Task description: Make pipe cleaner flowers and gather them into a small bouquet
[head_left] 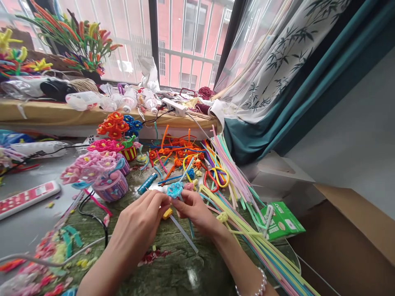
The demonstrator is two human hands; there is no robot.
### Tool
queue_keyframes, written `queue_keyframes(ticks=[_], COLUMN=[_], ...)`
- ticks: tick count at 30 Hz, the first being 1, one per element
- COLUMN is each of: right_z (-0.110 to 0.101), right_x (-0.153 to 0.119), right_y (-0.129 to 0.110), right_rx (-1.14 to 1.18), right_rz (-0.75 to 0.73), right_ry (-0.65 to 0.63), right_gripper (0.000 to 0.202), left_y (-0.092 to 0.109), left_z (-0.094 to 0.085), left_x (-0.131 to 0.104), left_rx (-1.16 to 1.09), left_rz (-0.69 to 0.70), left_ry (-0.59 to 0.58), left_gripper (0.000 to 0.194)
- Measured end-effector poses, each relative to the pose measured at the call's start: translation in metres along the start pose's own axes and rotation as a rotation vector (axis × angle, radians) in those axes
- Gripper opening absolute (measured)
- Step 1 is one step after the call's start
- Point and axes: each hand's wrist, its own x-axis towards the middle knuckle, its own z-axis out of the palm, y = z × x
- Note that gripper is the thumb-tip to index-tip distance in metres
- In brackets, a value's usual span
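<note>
A light blue flower of fuzzy stems point(175, 189) is held between my two hands over the green table. My left hand point(143, 216) pinches at its lower left edge with thumb and fingers together. From the right, my right hand point(194, 210) grips the flower's side and base, with a blue stem hanging below. Under my hands lies a glue gun with a yellow tip, mostly hidden, and a clear glue stick point(184, 234) reaches out from it. A teal lighter point(147, 183) rests just beyond my left hand. Red and yellow scissors point(217, 179) lie beyond my right hand.
Pastel stems point(262, 246) spread along the right side, beside a green box point(282, 220). Potted fuzzy flowers point(109, 185) stand at the left, near a dark cable and scraps. Orange pieces point(179, 152) lie at the back. A power strip point(174, 107) sits on the sill.
</note>
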Motion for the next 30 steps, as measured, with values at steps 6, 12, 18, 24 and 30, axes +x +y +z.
queue_keyframes(ticks=[6, 12, 18, 24, 30], right_z=[-0.003, -0.005, -0.005, -0.003, -0.006], right_x=[-0.001, -0.002, -0.001, -0.001, -0.002], right_y=[-0.001, -0.001, -0.001, -0.005, -0.004], right_rx=[-0.078, -0.141, -0.145, -0.119, -0.110], right_rz=[0.011, 0.014, 0.020, -0.021, -0.180], right_ry=[0.027, 0.036, 0.027, 0.039, 0.117], right_gripper=[0.044, 0.044, 0.045, 0.046, 0.030], left_y=[0.000, -0.002, -0.004, 0.001, 0.016], left_z=[0.000, -0.002, -0.001, -0.010, -0.002], left_x=[0.003, 0.003, -0.001, -0.011, -0.026], left_rx=[0.070, 0.125, 0.102, 0.159, 0.344], left_rz=[0.010, 0.031, 0.042, -0.471, -0.538], left_ry=[-0.069, -0.109, -0.125, -0.349, -0.649], left_gripper=[0.023, 0.018, 0.020, 0.032, 0.032])
